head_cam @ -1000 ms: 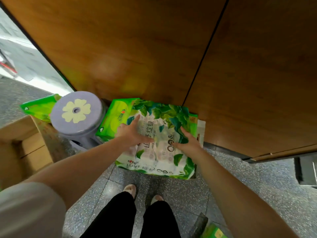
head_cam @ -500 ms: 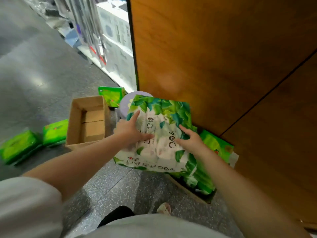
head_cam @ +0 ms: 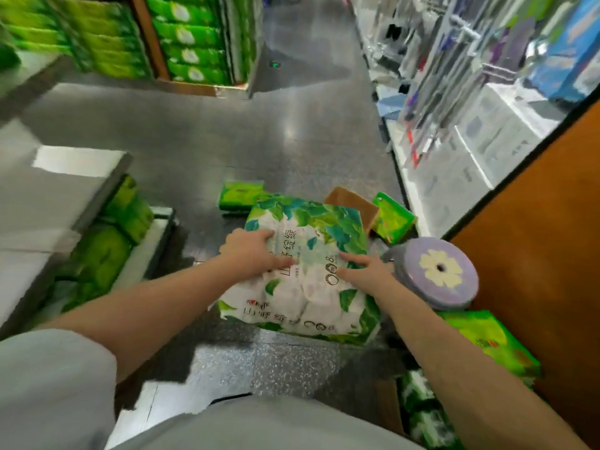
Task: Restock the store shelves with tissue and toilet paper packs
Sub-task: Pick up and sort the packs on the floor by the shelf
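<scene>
both hands grip one toilet paper pack (head_cam: 311,254) at frame centre, above the floor: left hand (head_cam: 250,251) on its left edge, right hand (head_cam: 367,271) on its right side, beside a purple stool (head_cam: 438,274).

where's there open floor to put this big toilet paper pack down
Bare floor lies ahead and left, between the low shelf and the small green pack. Right is crowded: purple stool, cardboard box, green packs. Both hands hold the pack.
</scene>
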